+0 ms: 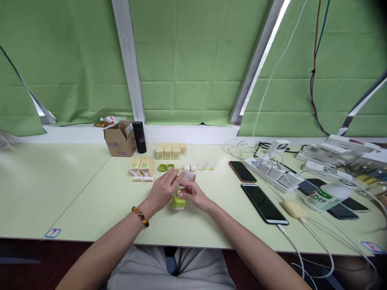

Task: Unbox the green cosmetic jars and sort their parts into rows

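My left hand lies over a small cream carton whose pale flap sticks out to the right; its fingers are closed around the carton and hide most of it. Just right of it, my right hand pinches at the top of a small green case with a white underside. A short cream loop shows by the thumb. The exact grip on the case is partly hidden. Beyond the hands are small green open containers, white rounded pieces and clear plastic shells.
Two opened cartons lie left of the hands, with several closed cartons behind. A cardboard box and black bottle stand at the back. On the right are phones, a power strip, cables and a white bottle.
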### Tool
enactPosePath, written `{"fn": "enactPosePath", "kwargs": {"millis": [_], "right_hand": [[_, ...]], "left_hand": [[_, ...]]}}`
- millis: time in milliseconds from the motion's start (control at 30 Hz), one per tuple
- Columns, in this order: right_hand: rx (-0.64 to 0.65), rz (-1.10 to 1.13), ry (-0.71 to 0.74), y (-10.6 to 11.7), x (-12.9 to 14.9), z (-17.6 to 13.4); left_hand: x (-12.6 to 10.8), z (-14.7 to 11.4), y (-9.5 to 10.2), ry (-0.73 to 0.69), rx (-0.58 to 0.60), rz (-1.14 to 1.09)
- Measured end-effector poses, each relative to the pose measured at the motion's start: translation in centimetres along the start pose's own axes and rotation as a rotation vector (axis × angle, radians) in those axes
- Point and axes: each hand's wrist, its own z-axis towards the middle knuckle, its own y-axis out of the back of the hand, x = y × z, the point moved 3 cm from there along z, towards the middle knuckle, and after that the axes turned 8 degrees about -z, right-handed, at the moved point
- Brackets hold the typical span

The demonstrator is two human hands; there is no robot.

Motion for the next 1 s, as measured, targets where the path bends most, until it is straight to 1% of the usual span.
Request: {"fn": "enactPosePath", "kwargs": {"millis": [67,167,233,300,367,467,567,633,733,900,1000], "right_hand": [[-0.067,0.013,0.001,0.4,0.0,0.1],[-0.194,-0.041,0.006,1.8,0.4,-0.1],[-0.257,-0.140,0.010,3.0,0.8,-0.3],[-0.287,-0.319,0.005,4.0,1.3,-0.6],[-0.270,-0.568,-0.033,4.8,1.6,-0.9],[-0.184,-0.917,-0.120,5.1,1.9,-1.2],[-0.087,-1.096,-0.174,4.9,2.1,-1.3],[-0.046,-1.127,-0.174,4.9,2.3,-1.3],[-0.020,-1.103,-0.170,5.1,2.7,-1.3],[0.005,-0.954,-0.176,6.2,2.9,-1.7],[-0.012,-0.861,-0.149,6.6,3.2,-1.7]], "left_hand": [[0.4,0.0,0.2,0.053,0.004,0.008],[1.6,-0.1,0.6,0.172,-0.009,0.039],[2.6,-0.3,1.0,0.242,-0.033,0.059],[3.4,-0.5,1.2,0.303,-0.050,0.063],[4.0,-0.6,1.3,0.349,-0.058,0.053],[4.1,-0.7,1.3,0.380,-0.064,0.030],[3.9,-0.6,1.1,0.386,-0.059,0.006],[3.8,-0.7,0.9,0.385,-0.056,-0.027],[3.7,-0.7,0.8,0.386,-0.075,-0.084],[3.6,-0.6,0.9,0.397,-0.095,-0.108],[3.7,-0.7,1.0,0.417,-0.110,-0.135]]}}
